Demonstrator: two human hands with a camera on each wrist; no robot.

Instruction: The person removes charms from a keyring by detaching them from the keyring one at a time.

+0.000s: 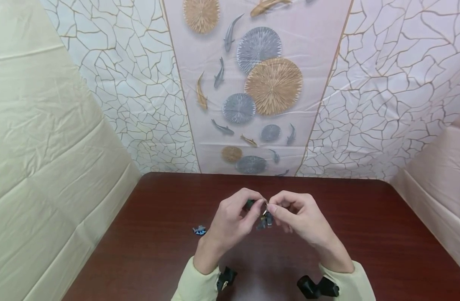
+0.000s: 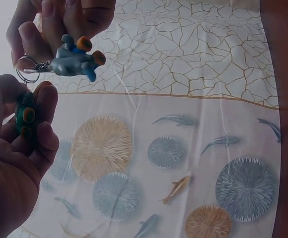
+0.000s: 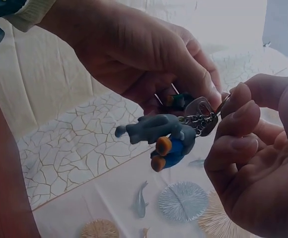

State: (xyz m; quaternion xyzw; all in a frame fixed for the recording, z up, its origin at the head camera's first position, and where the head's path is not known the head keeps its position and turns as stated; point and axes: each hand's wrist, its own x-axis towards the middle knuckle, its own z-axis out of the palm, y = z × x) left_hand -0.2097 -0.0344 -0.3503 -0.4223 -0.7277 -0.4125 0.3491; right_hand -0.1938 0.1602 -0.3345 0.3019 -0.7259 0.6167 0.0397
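My left hand (image 1: 230, 217) holds a small green figurine with orange feet (image 2: 27, 116) in its curled fingers, mostly hidden by them. Its thumb and index fingertips meet close to a metal key ring (image 3: 224, 105). Facing it, my right hand (image 1: 303, 217) pinches that ring between thumb and fingertips. From the ring, short chains carry a grey figurine (image 3: 151, 128) and a blue one with orange feet (image 3: 173, 151). A clear plastic piece (image 3: 197, 105) shows beside the chains in the right wrist view. Both hands are raised over the table, fingertips nearly together.
A small blue and grey object (image 1: 199, 230) lies on the dark brown table (image 1: 162, 255), left of my left hand. Behind the table's far edge hangs a patterned cloth (image 1: 252, 138) with fish and round motifs. Pale cloth (image 1: 57, 146) borders the left side.
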